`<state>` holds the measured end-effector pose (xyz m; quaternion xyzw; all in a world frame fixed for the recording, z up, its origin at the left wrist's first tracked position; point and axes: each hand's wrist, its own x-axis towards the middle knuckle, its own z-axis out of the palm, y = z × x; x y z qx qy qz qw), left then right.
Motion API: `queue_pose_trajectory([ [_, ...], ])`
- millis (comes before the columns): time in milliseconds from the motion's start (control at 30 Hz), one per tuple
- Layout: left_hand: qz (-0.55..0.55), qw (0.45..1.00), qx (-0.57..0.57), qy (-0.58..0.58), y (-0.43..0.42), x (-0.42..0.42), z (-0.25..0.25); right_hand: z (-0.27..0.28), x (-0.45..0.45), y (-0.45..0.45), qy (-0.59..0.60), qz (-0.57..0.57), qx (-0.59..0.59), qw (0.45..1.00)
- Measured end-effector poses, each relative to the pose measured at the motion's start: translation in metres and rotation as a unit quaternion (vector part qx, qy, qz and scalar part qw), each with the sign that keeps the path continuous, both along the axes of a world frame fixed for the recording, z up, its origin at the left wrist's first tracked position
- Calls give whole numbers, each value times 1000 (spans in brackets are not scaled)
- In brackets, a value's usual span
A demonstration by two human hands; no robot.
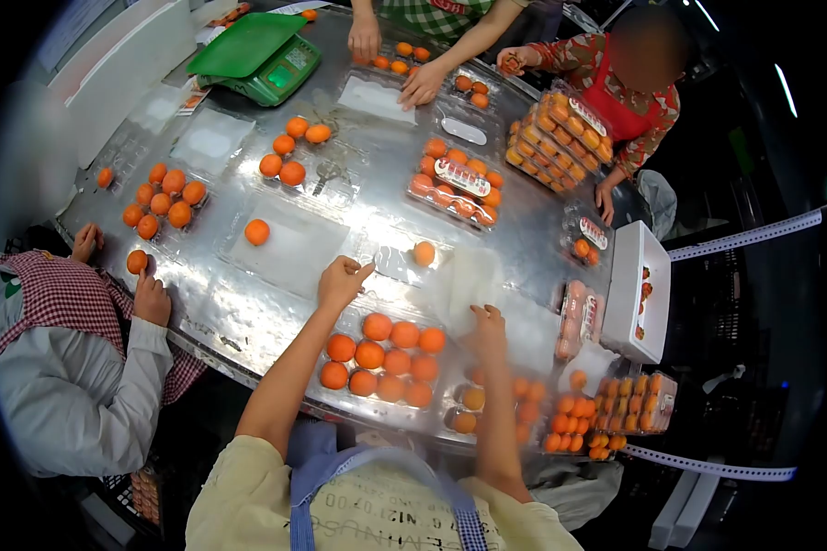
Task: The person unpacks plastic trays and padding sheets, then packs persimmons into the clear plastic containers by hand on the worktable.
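- Clock taken about the middle of the view, 12 straight ahead of the wearer.
- Near tray, at 6 to 7 o'clock: clear plastic, filled with rows of orange fruit.
- Clear boxes at 4 o'clock: packed with fruit.
- Single-fruit tray, close to centre: one orange fruit at its right end.
- White box at 3 o'clock: a few small reddish items inside.
- Labelled box, towards 12 to 1: orange fruit packed beneath a white label.
- Box stack at 1 to 2: several layers of fruit.
- Right hand, at 5 o'clock: blurred, fingers pointing away; could not tell whether it held anything.
- Left hand, at 9 o'clock: fingers partly bent, tips beside the single-fruit tray; contact uncertain. The two hands were well apart.
- Near tray's long axis ran roughly 9 to 3, right end slightly nearer the wearer.
- Single-fruit tray also lay lengthwise, roughly 9 to 3.
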<state>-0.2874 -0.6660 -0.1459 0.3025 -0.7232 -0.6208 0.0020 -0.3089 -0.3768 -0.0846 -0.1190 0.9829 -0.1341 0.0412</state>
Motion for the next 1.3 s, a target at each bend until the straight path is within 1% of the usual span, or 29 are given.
queue_pose_trajectory([
  [33,-11,1000,-7,-4,-1,-4,2,23,3,-10,-9,4,14,1000],
  [67,-10,1000,9,4,-3,-7,-2,45,4,-18,-19,9,28,999],
  [133,-10,999,44,14,-2,-8,-17,79,-2,-30,-73,7,17,997],
  [167,-9,997,81,14,-1,-7,-19,87,-9,-35,-100,5,10,995],
  [233,-9,988,154,15,0,-5,-10,82,-28,-51,-99,16,-70,993],
  [267,-14,986,166,8,0,-5,-7,75,-36,-60,-99,21,-110,989],
  [367,-26,982,188,1,-3,-4,2,34,-50,-102,30,55,-134,989],
  [467,-21,983,183,15,-4,4,14,-16,-61,-116,79,94,-68,990],
  [567,6,983,182,9,-7,16,20,-31,-71,-109,61,127,-144,980],
  [667,33,984,172,18,-7,32,29,-8,-68,-103,96,133,-249,955],
  [767,59,986,151,42,-9,45,35,16,-63,-89,117,68,-278,951],
  [867,84,987,121,57,-9,49,48,0,-68,-61,124,39,-188,974],
  [967,93,984,144,50,-14,50,49,-37,-75,-37,100,63,-98,988],
  [1000,97,983,148,56,-15,50,46,-33,-69,-38,96,52,-70,992],
  [1067,101,983,140,59,-17,49,38,-5,-56,-47,90,32,-15,995],
  [1167,99,983,145,52,-20,48,33,36,-27,-47,204,70,-131,968],
  [1200,97,982,154,53,-22,48,30,38,-11,-44,118,13,-234,965],
  [1233,96,980,163,53,-23,48,27,38,13,-41,30,-46,-331,942],
  [1267,93,980,170,51,-23,47,25,37,37,-34,-59,-103,-421,899],
  [1300,91,979,176,50,-24,48,24,13,61,-20,-97,-134,-473,865],
])
